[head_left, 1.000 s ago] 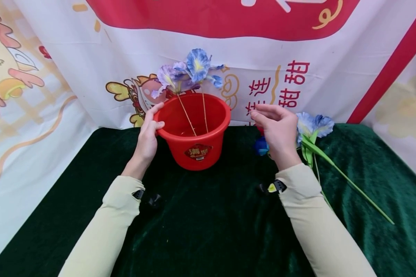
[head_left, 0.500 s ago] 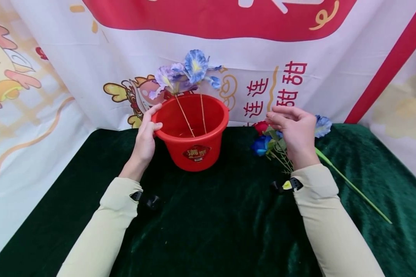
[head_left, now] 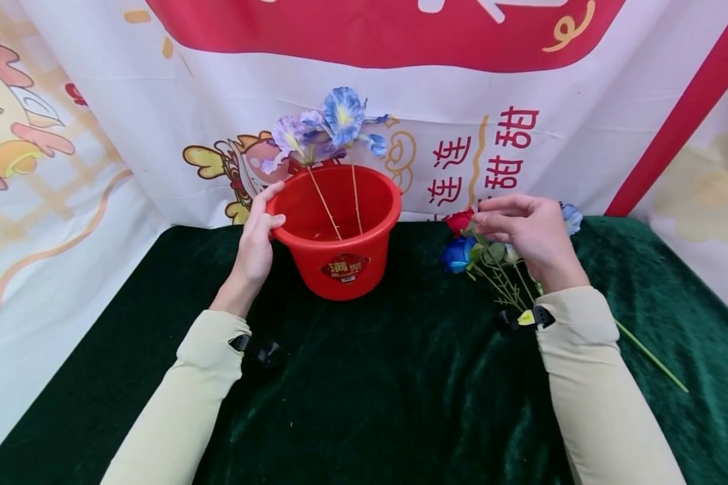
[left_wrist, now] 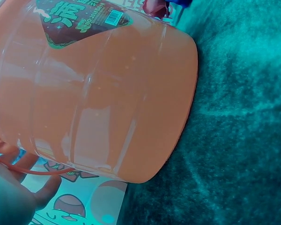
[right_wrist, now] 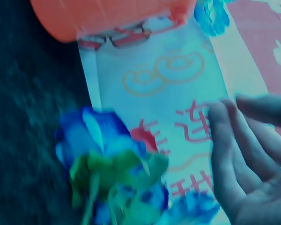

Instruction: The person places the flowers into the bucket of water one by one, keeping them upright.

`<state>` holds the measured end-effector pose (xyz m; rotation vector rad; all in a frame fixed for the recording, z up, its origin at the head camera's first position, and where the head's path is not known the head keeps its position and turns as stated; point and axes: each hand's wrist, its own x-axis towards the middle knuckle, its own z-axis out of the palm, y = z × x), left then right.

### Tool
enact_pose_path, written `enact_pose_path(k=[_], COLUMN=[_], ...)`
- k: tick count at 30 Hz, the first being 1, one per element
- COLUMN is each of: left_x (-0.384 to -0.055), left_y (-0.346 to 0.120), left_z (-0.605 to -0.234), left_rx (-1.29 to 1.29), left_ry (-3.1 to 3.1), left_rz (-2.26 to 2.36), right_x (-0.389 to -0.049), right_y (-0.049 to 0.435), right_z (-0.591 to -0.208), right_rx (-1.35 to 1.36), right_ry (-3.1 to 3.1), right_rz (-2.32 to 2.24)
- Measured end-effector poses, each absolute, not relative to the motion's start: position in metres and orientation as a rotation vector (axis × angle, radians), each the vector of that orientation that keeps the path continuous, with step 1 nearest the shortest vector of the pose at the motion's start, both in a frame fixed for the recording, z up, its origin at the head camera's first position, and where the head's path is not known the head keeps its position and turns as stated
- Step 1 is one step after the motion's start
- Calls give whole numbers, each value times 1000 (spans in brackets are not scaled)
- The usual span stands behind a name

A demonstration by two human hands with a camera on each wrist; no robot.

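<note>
Now, left hand (head_left: 252,246) grips the rim of the red bucket (head_left: 346,273), thumb over the edge; bucket stands on green cloth (head_left: 364,404). Right hand (head_left: 536,239) holds nothing, fingers loosely bent. Over the last second it has shifted rightward, away from the bucket, to the loose red flower (head_left: 459,221) and blue rose (head_left: 458,254) (touching or not, can't tell). My reading: attention passes from the purple flower (head_left: 294,138) and blue flower (head_left: 344,116) inside. Right fingers point left, bucketward; both forearms reach forward.
</note>
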<state>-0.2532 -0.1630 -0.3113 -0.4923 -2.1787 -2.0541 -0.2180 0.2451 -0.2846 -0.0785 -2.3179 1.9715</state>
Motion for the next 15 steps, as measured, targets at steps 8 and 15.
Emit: enact_pose_path(k=[8,15], left_x=[-253,-253], left_y=[-163,-162], left_z=[-312,-311], left_rx=[-497,-500], left_ry=[-2171,-2168], left_rz=[-2055,-2057], right_x=[-224,-228], right_y=[272,286], right_z=[-297,-310], right_rx=[-19,23], right_ry=[-2707,-2944], right_rz=[1918,1807])
